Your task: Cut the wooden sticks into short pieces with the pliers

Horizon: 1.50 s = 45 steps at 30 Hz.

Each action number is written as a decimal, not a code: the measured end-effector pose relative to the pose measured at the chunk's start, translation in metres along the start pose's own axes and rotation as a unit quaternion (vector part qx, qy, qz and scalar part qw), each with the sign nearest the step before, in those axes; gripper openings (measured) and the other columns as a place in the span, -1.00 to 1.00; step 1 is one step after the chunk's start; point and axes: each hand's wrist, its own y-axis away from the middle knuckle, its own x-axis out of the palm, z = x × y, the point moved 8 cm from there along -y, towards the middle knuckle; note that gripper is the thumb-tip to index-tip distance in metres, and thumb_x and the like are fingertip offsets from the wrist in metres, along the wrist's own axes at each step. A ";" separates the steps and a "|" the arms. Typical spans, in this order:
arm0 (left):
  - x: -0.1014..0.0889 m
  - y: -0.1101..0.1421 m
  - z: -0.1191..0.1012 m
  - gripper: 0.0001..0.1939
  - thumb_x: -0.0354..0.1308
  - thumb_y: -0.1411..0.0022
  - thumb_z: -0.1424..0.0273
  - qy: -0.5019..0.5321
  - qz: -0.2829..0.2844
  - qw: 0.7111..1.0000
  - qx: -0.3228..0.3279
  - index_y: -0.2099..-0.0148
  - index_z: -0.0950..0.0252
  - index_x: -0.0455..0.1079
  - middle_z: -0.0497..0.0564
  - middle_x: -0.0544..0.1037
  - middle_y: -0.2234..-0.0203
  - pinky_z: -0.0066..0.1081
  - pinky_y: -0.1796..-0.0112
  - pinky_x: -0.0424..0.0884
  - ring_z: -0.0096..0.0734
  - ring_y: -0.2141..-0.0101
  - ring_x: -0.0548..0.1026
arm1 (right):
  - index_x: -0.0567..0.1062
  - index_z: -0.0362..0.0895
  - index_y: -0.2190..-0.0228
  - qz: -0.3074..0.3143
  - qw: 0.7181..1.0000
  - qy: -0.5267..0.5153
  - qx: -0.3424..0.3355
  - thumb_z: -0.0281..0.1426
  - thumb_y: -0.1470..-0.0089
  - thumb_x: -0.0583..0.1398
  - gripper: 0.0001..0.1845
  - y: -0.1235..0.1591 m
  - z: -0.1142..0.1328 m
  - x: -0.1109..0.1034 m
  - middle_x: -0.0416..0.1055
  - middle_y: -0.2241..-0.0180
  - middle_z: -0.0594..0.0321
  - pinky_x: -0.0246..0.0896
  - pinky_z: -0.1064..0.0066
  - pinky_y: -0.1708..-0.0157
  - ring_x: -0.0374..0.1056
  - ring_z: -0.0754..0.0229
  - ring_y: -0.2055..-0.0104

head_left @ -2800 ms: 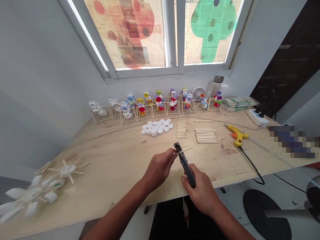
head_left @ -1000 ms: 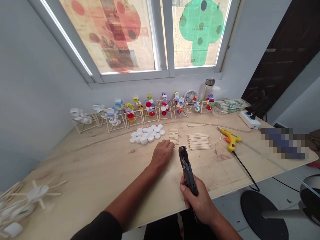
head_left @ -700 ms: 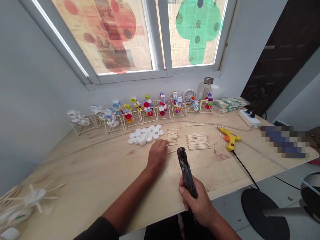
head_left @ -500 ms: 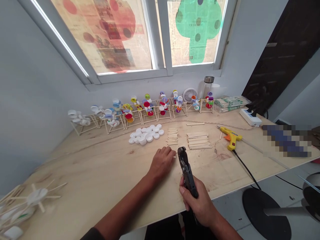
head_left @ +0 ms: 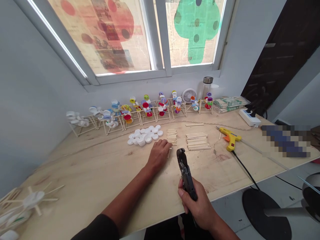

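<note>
Closest to the near edge of the table [head_left: 105, 176], the right hand [head_left: 197, 200] is wrapped around a black hand tool [head_left: 186, 175]. The tool's long axis runs from near edge to far edge, its head pointing away and slightly left, its handles down in the palm. Toward the table's left end, also near, lies a spoked wheel [head_left: 33, 200] with a white hub.

Farther in, the left hand [head_left: 159, 155] is low over the table with fingers bunched; a short stick [head_left: 169, 153] shows at the fingertips, slanting toward the near edge, and I cannot tell whether it is pinched. Just beyond is a column of short sticks [head_left: 171, 136], lying left to right, with white caps [head_left: 145, 135] to their left and a pile of longer sticks [head_left: 198, 141] to their right. A yellow glue gun [head_left: 231, 138] lies nearer the right end, nozzle toward the far left. Along the far edge stand stick frames with coloured cap wheels [head_left: 145, 104]
</note>
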 end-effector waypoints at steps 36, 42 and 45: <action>0.002 0.007 -0.006 -0.74 -0.27 -0.27 0.30 0.159 0.022 0.981 -0.113 0.18 0.21 0.22 -0.05 0.47 0.52 -0.49 0.46 0.22 -0.39 0.48 0.46 | 0.27 -0.16 0.33 -0.074 0.996 -0.050 0.028 -0.14 -0.05 0.08 -0.67 0.000 0.012 -0.025 0.12 0.68 0.48 0.05 0.52 0.61 0.10 0.38 0.67; -0.012 -0.010 -0.038 -0.77 -0.26 -0.27 0.33 0.206 0.058 0.973 -0.080 0.15 0.21 0.19 -0.05 0.46 0.49 -0.48 0.42 0.23 -0.37 0.44 0.45 | 0.27 -0.18 0.28 -0.146 0.987 -0.054 0.030 -0.15 -0.04 0.11 -0.65 0.017 0.019 -0.053 0.20 0.63 0.42 0.08 0.47 0.55 0.15 0.34 0.61; -0.018 -0.032 -0.067 -0.74 -0.27 -0.29 0.30 0.179 0.083 0.980 -0.036 0.08 0.21 0.16 -0.03 0.49 0.46 -0.46 0.41 0.23 -0.33 0.41 0.47 | 0.27 -0.17 0.26 -0.178 0.981 -0.076 0.031 -0.13 -0.03 0.12 -0.62 0.028 0.013 -0.060 0.21 0.61 0.40 0.10 0.46 0.52 0.16 0.32 0.60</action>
